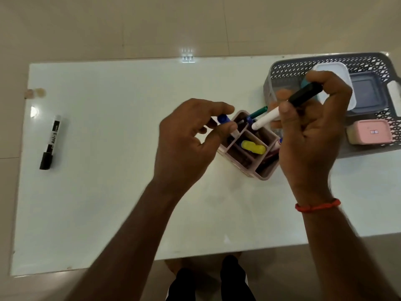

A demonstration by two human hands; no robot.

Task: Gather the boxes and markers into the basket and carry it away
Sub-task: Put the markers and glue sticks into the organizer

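glossy white table [108, 192] over beige tiled floor [108, 22].

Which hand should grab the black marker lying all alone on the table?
Probably the left hand. The black marker lies far out on its side of the table, while the right hand is across by the basket, holding another marker.

boxes [368, 131] in basket [288, 70] — organiser [249, 168] left
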